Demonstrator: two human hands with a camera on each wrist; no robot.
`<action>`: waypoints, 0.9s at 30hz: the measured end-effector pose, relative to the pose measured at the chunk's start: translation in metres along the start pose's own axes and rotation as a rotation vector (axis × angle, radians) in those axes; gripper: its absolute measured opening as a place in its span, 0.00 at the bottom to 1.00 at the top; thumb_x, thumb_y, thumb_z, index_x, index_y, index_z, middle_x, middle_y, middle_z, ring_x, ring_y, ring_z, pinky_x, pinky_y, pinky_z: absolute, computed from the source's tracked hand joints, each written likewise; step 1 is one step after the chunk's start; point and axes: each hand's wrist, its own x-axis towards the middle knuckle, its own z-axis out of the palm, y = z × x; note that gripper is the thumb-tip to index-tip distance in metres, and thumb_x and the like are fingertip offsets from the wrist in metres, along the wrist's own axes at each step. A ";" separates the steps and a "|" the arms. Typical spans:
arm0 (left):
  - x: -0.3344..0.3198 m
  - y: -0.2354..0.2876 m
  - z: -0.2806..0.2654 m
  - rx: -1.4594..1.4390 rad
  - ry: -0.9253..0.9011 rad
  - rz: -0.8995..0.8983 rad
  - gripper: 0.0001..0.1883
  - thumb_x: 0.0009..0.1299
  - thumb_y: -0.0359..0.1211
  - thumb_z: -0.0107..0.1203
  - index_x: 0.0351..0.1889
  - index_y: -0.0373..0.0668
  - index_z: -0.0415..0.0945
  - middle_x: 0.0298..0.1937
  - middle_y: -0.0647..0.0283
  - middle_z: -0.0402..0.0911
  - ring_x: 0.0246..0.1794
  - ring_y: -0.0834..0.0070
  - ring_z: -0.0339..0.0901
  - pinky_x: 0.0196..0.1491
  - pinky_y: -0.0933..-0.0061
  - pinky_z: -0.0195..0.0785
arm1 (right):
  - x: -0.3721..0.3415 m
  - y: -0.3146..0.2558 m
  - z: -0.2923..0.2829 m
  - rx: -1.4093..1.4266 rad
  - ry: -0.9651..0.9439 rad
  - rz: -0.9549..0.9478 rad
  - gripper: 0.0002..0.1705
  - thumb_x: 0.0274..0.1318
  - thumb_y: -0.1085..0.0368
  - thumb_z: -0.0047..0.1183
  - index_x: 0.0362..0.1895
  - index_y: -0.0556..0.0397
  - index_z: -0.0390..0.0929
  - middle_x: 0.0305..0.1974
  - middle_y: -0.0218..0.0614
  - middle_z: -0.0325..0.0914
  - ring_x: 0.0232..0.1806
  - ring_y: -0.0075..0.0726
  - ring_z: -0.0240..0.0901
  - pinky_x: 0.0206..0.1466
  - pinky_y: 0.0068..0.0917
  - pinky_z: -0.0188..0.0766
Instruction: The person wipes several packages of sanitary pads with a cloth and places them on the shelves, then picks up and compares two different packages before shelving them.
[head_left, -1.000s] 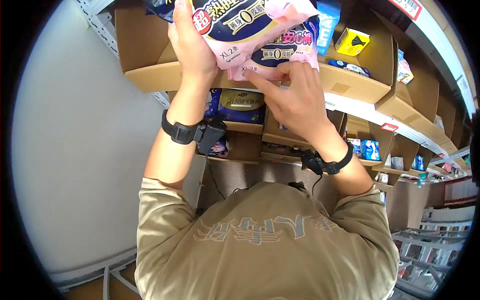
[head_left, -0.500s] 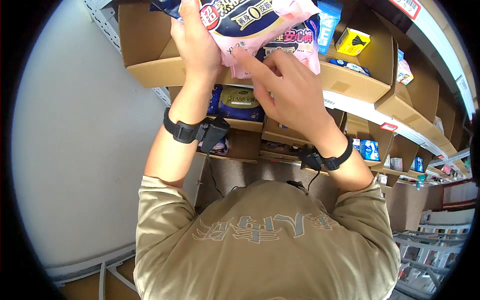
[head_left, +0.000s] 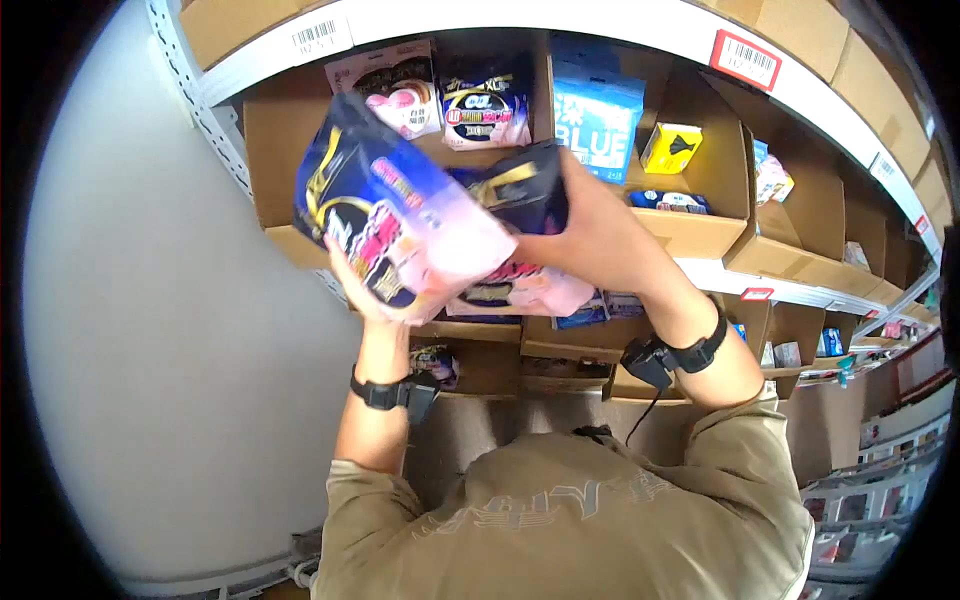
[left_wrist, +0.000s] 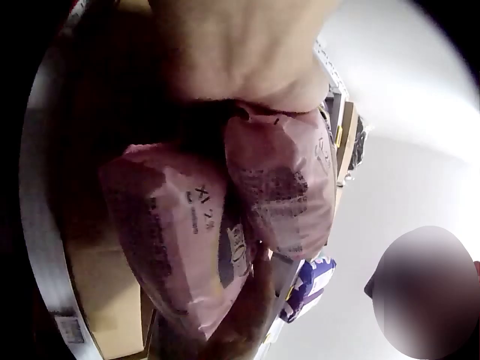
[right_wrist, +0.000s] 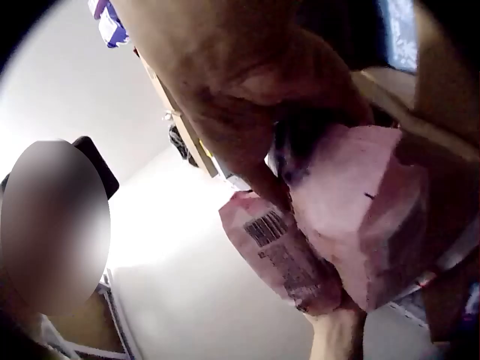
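Two pink and navy packs of sanitary pants are held up in front of the shelf. My left hand (head_left: 362,295) grips the front pack (head_left: 425,225) from below; it leans to the left. Behind it and partly covered, the second pack (head_left: 540,292) is held by my right hand (head_left: 615,235), with fingers and thumb around its dark upper part. In the left wrist view, the printed pink undersides of the left-hand pack (left_wrist: 281,180) and the right-hand pack (left_wrist: 169,232) show side by side. A barcode shows on the smaller-looking pink pack (right_wrist: 281,247) in the right wrist view.
A cardboard bin (head_left: 270,150) behind the packs has a similar pack (head_left: 487,110) and a dark pouch (head_left: 400,95) standing at its back. Right of it are a blue pack (head_left: 600,125) and a yellow box (head_left: 672,148). A white shelf rail (head_left: 420,22) runs above; a pale wall (head_left: 140,330) is on the left.
My right hand has gone from pointing at the front pack to gripping the rear one. Both packs have moved lower in the view, turned and partly separated; the bin's back now shows.
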 end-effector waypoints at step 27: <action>0.048 0.096 -0.024 0.862 0.117 0.370 0.27 0.75 0.44 0.54 0.62 0.34 0.65 0.55 0.56 0.77 0.50 0.74 0.77 0.53 0.72 0.72 | 0.248 0.042 0.065 -1.490 -0.937 0.032 0.33 0.36 0.69 0.71 0.54 0.53 0.80 0.53 0.47 0.80 0.53 0.50 0.78 0.52 0.37 0.77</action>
